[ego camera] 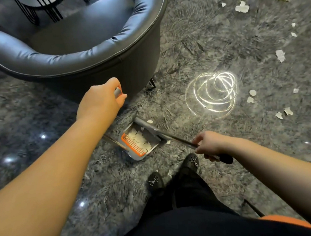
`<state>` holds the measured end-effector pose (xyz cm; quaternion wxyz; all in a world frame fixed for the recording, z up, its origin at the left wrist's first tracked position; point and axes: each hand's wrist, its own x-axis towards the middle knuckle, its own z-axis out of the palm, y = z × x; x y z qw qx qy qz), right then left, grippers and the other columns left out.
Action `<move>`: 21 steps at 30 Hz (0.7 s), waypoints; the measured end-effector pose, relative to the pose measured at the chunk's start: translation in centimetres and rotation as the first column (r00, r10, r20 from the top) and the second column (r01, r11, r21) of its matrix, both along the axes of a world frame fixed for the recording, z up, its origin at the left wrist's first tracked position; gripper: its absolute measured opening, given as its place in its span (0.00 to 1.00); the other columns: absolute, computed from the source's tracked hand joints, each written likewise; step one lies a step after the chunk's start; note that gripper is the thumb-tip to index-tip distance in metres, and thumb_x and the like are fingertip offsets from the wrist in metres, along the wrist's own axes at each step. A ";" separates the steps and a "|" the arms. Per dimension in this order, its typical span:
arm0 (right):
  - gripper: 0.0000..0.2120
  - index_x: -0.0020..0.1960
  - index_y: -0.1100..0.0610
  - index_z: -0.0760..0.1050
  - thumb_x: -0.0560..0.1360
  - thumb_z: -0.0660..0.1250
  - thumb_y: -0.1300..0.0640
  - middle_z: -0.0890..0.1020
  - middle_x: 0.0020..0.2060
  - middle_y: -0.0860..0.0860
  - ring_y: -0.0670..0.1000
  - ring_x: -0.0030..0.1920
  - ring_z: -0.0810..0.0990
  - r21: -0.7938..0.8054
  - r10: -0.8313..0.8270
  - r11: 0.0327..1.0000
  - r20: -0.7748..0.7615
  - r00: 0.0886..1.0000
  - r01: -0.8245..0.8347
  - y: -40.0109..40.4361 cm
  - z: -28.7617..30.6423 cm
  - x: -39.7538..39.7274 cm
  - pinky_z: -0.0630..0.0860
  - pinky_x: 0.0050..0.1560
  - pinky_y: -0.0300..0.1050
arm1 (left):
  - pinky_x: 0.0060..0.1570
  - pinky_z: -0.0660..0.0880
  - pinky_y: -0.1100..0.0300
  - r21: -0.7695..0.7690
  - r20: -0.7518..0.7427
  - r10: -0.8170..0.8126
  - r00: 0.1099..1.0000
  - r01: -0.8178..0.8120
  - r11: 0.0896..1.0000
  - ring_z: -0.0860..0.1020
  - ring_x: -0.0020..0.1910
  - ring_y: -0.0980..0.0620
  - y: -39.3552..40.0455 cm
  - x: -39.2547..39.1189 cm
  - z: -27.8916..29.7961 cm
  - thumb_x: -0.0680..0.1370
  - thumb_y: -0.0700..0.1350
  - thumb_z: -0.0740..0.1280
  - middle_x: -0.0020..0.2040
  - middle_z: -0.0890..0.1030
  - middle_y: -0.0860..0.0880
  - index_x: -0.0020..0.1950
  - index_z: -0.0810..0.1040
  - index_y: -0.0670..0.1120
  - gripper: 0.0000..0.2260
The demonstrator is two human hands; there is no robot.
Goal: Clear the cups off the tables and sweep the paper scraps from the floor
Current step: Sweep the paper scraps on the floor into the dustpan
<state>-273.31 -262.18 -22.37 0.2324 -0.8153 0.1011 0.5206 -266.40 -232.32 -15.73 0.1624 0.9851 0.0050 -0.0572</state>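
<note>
**Sweeping scraps into the pan**

The right hand (208,145) curls round the thin black-gripped metal broom handle (179,139); the left hand (100,101) pinches the grey upright dustpan handle (117,92). The grey broom head (146,126) sits at the open edge of the one grey-and-orange dustpan (151,146), which holds several white paper scraps (137,138). Best to keep the pan's lip flat on the glossy grey floor (219,37) and use short strokes — roughly twenty scraps still lie toward the floor's right side, two just beside the pan.

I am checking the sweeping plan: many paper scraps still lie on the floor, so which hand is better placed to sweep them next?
Probably the right hand: it grips the broom, and the scraps lie on its side. The left hand holds the dustpan handle.
</note>
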 end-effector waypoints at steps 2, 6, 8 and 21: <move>0.16 0.62 0.57 0.76 0.74 0.67 0.62 0.75 0.27 0.48 0.42 0.19 0.73 0.033 -0.034 0.999 -0.015 0.999 0.035 0.3 0.2 -0.7 0.65 0.17 0.33 | 0.31 0.65 0.58 0.003 0.004 -0.006 1.000 0.006 1.000 0.72 0.35 0.49 0.1 -0.2 -0.1 0.79 0.54 0.66 0.36 0.71 0.52 0.49 0.71 0.52 0.07; 0.18 0.66 0.57 0.73 0.76 0.67 0.63 0.75 0.27 0.50 0.43 0.16 0.71 0.084 -0.148 0.985 -0.020 0.989 0.149 0.1 1.0 -1.8 0.65 0.18 0.33 | 0.31 0.67 0.58 0.012 -0.002 0.001 1.000 -0.001 1.000 0.72 0.35 0.49 0.2 -0.8 -0.1 0.79 0.54 0.65 0.37 0.71 0.52 0.51 0.71 0.52 0.07; 0.19 0.66 0.57 0.72 0.76 0.66 0.63 0.76 0.26 0.51 0.45 0.16 0.72 0.099 -0.183 0.978 -0.014 0.983 0.183 -0.2 1.5 -2.2 0.65 0.18 0.34 | 0.30 0.65 0.59 0.014 -0.002 0.004 1.000 -0.004 1.000 0.70 0.34 0.51 0.4 -1.2 0.0 0.80 0.54 0.65 0.36 0.70 0.53 0.51 0.71 0.52 0.07; 0.16 0.64 0.56 0.71 0.77 0.65 0.62 0.77 0.28 0.56 0.50 0.20 0.72 0.087 -0.308 0.949 0.052 0.950 0.303 -2.3 2.6 -4.5 0.67 0.20 0.37 | 0.32 0.71 0.55 0.005 -0.053 0.030 0.998 -0.030 1.000 0.74 0.37 0.48 3.7 -5.3 1.3 0.79 0.55 0.65 0.39 0.74 0.50 0.50 0.70 0.54 0.07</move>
